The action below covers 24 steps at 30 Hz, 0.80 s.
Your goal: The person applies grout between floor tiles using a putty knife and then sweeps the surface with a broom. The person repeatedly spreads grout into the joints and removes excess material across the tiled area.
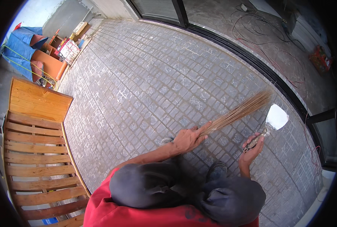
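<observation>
Left hand [188, 138] grips a twig broom [239, 111], right hand [251, 149] clasps a trowel [275, 119], its handle mostly hidden

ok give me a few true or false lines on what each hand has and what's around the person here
1. The left hand holds a bundle of thin broom sticks. True.
2. The right hand is empty. False: its grip is shut on the handle of a wide-bladed scraper.
3. The ground is paved with small grey blocks. True.
4. A slatted wooden bed frame lies to the person's right. False: it is on the person's left.
5. The broom sticks fan out toward the scraper's blade. True.
</observation>
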Tool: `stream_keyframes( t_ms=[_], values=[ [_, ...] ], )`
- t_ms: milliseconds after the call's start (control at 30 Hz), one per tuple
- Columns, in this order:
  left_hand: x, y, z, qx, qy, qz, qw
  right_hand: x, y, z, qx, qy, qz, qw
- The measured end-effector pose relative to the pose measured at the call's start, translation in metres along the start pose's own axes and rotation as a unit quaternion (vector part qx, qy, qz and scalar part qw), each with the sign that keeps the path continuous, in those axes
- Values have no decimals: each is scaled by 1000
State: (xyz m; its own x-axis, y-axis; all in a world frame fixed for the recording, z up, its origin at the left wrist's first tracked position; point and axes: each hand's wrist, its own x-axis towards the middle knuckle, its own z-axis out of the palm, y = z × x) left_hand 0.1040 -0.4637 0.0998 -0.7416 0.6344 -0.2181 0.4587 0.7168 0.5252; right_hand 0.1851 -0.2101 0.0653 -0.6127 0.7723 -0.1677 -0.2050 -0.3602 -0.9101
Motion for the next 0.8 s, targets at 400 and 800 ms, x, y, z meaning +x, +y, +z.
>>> stream_keyframes(
  t_ms=[400, 800],
  values=[
    [91, -146, 6, 40, -28, 11, 999, -51, 25, 55, -48, -100, 84, 990],
    [-87, -307, -109, -179, 404, -334, 832, -76, 11, 132, -88, -337, 218, 912]
  ],
)
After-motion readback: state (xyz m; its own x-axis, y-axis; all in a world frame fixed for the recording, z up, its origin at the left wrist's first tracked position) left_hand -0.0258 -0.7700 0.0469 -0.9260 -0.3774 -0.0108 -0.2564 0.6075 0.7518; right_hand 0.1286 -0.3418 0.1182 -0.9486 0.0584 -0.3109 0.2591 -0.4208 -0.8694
